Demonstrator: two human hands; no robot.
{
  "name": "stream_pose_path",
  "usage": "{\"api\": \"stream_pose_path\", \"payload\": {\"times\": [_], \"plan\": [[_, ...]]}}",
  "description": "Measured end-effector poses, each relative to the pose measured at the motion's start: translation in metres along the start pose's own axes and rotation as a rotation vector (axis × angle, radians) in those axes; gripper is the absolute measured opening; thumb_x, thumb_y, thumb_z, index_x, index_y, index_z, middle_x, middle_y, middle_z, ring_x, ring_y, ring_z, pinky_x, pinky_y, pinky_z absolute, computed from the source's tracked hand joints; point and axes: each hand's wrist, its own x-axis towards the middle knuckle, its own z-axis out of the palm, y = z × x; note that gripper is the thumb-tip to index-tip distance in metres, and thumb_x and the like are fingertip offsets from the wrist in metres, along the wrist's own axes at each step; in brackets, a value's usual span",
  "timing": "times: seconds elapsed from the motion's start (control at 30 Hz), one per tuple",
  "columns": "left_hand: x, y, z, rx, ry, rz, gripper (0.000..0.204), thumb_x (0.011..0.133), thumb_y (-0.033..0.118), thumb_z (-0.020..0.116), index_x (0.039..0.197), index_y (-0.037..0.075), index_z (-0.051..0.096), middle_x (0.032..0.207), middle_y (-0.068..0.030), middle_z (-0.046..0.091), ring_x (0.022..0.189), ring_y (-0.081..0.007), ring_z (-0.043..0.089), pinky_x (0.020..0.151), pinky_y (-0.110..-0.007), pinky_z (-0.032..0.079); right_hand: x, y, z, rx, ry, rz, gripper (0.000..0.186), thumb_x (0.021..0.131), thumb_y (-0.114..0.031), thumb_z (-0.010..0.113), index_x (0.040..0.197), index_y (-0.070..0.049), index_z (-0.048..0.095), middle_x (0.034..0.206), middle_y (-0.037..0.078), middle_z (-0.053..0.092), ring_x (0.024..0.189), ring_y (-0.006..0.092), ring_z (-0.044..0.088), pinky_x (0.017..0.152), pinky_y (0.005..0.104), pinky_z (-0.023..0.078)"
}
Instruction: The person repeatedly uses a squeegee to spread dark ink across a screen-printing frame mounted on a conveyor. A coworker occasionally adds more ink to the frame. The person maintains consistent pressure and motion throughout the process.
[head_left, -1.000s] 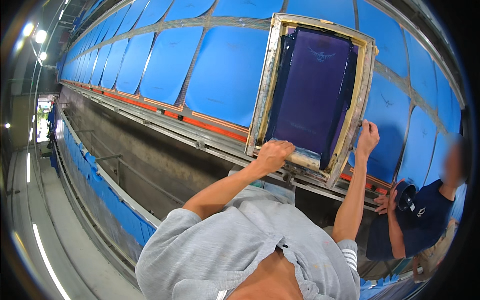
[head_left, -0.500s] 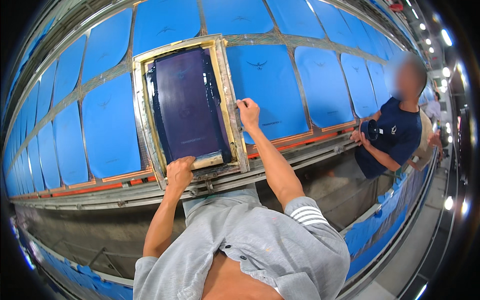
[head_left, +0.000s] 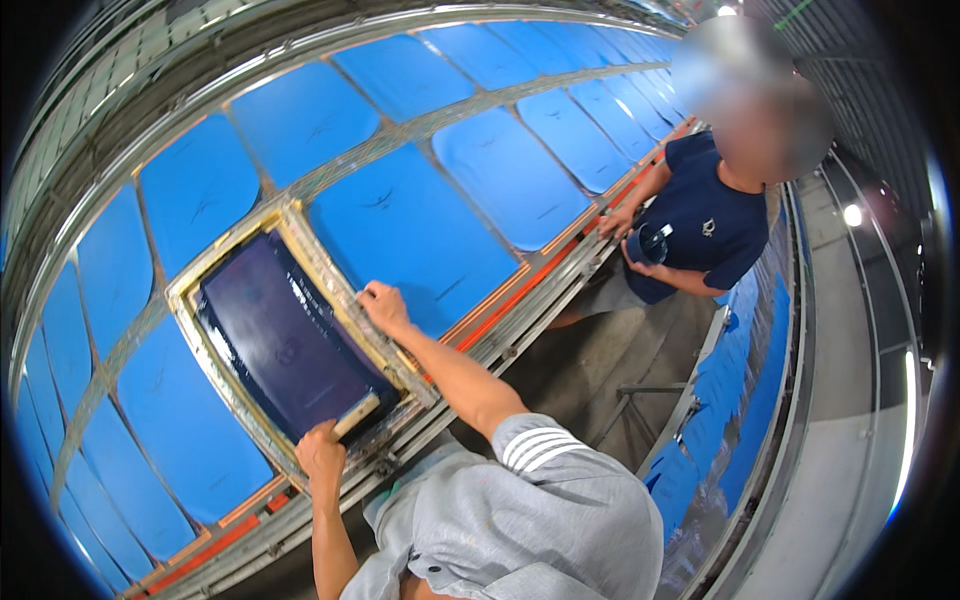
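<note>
Gripping bar (head_left: 358,414): left hand (head_left: 321,454), at near end of framed screen (head_left: 283,335); right hand (head_left: 384,308) curled alongside, hold unclear.

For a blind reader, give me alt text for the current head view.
A person's left hand holds a pale bar at the near end of a dark screen over blue sheets; the right hand is at the right edge of its frame. A co-worker holds a dark pot.
</note>
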Motion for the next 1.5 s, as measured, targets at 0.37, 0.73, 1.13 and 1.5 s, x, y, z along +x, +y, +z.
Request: {"api": "stream_pose_path", "payload": {"times": [0.37,0.73,1.13,1.5], "plan": [[0.006,0.007,0.017,0.042,-0.006,-0.026,0.034,0.072,0.000,0.062,0.099,0.012,0.079,0.092,-0.0191,0.073,0.083,-0.0395,0.070,0.075,-0.048,0.054,0.009,0.017,0.007,-0.154,-0.068,0.050,0.032,0.092,-0.035,0.058,0.096,-0.004,0.068,0.084,0.023,0.069,0.084,0.0435,0.067,0.074,0.0531,0.051],[0.013,0.016,0.039,0.036,0.014,-0.014,0.032,0.071,0.000,0.062,0.096,0.011,0.079,0.091,-0.0184,0.073,0.083,-0.0391,0.070,0.075,-0.047,0.055,0.017,0.022,-0.012,-0.150,-0.080,0.038,0.028,0.090,-0.029,0.056,0.092,-0.003,0.067,0.082,0.027,0.068,0.082,0.0470,0.066,0.074,0.0556,0.052],[0.016,0.014,0.047,0.072,-0.017,-0.021,0.033,0.072,0.000,0.062,0.097,0.012,0.079,0.090,-0.0191,0.073,0.082,-0.0396,0.070,0.074,-0.048,0.055,0.022,0.044,0.003,-0.159,-0.066,0.034,0.032,0.090,-0.034,0.057,0.098,-0.005,0.068,0.085,0.024,0.069,0.085,0.0445,0.067,0.075,0.0539,0.052],[0.008,-0.005,0.035,0.060,0.015,-0.016,0.034,0.072,0.000,0.062,0.099,0.011,0.079,0.090,-0.0188,0.073,0.082,-0.0396,0.070,0.074,-0.047,0.055,0.009,0.020,0.015,-0.170,-0.096,0.044,0.032,0.092,-0.036,0.055,0.105,-0.010,0.070,0.088,0.020,0.071,0.089,0.0419,0.067,0.079,0.0520,0.052]]}}
